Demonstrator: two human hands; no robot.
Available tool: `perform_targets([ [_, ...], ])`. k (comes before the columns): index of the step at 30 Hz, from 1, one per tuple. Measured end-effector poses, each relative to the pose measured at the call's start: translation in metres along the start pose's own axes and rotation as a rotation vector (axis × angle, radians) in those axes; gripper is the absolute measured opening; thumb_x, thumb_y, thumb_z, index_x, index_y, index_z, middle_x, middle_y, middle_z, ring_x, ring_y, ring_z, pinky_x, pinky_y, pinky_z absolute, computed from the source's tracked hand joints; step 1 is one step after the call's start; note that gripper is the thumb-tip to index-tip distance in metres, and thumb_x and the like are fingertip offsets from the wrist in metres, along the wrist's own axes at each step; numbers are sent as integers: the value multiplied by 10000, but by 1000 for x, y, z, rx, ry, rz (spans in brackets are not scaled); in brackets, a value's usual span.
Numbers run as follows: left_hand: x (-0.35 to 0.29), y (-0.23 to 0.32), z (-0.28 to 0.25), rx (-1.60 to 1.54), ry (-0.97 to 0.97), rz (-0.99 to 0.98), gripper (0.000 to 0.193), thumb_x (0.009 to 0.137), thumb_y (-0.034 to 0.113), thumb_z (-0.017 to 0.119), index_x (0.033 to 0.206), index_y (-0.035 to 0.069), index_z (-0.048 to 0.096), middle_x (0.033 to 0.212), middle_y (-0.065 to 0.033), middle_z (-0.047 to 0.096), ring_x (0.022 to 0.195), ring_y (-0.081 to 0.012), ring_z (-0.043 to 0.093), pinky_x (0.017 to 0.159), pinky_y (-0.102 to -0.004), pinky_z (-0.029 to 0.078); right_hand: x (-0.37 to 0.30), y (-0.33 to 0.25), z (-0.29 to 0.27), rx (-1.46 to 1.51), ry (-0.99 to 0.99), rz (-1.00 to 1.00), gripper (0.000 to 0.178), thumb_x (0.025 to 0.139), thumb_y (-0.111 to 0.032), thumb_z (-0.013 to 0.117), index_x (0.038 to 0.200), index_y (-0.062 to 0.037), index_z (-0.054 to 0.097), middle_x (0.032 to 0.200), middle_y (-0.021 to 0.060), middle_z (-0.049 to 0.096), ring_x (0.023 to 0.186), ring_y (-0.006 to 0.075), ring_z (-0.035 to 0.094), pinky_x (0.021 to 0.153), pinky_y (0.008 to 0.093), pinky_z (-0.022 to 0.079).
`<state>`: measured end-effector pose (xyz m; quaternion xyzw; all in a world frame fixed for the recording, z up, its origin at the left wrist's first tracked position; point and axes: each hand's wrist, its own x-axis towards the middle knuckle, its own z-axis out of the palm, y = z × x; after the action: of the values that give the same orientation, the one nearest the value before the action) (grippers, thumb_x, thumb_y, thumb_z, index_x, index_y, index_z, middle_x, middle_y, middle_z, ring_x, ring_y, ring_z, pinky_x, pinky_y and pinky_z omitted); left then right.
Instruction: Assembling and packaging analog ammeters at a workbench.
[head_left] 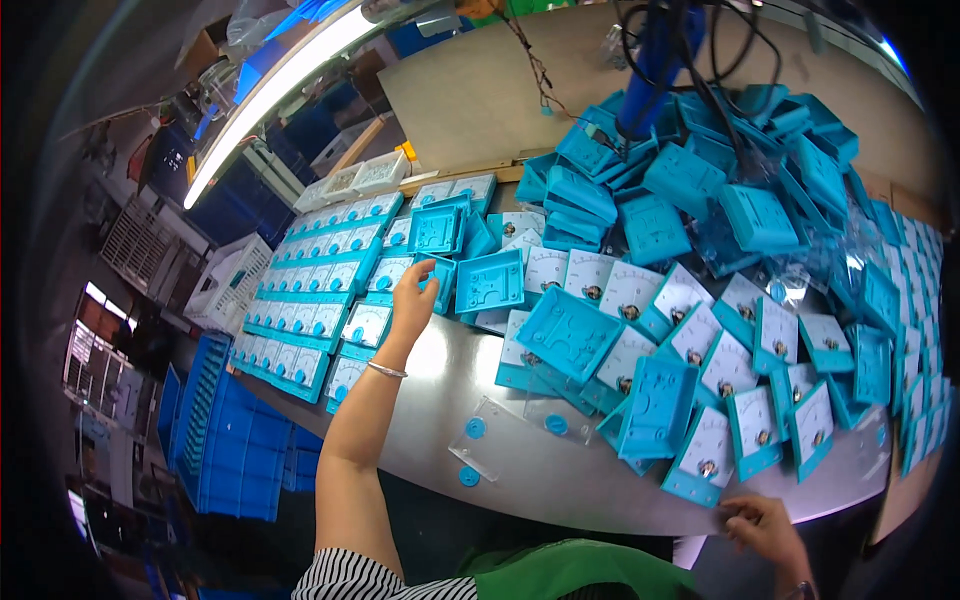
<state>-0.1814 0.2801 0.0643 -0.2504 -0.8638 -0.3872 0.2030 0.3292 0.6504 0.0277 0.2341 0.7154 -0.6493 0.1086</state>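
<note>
My left hand (413, 298) is stretched forward over the middle of the metal table, fingers apart and nothing seen in them. Its fingertips are beside a teal plastic housing (440, 280), close to a stack of open housings (436, 230); whether they touch cannot be made out. Another open teal housing (490, 282) lies just right of it. At the near table edge my right hand (765, 528) has its fingers curled together; what they hold, if anything, is too small to name. Just beyond it lies a teal panel meter (705, 455) with a white dial face.
A large heap of teal housings (685, 175) fills the back right. Rows of finished-looking meters (320, 270) stand at left. Loose clear covers (490, 435) and a teal disc (468, 477) lie near the front. A blue hanging tool (655, 75) and cables come down above the heap.
</note>
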Motion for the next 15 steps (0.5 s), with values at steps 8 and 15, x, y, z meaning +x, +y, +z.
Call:
perform_targets([
  [8, -11, 11, -21, 201, -7, 159, 376, 791, 182, 639, 1135, 43, 583, 1111, -148, 589, 978, -313, 596, 819, -388, 489, -4, 2, 17, -37, 111, -182, 290, 839, -25, 571, 1115, 65, 587, 720, 87, 604, 573, 113, 579, 472, 234, 485],
  [15, 43, 19, -10, 497, -150, 244, 567, 697, 98, 624, 1252, 117, 510, 1243, -134, 502, 1035, -358, 549, 859, -447, 486, -8, 3, 23, -73, 167, -123, 275, 847, -23, 559, 1107, 60, 594, 685, 81, 603, 519, 116, 569, 460, 228, 468],
])
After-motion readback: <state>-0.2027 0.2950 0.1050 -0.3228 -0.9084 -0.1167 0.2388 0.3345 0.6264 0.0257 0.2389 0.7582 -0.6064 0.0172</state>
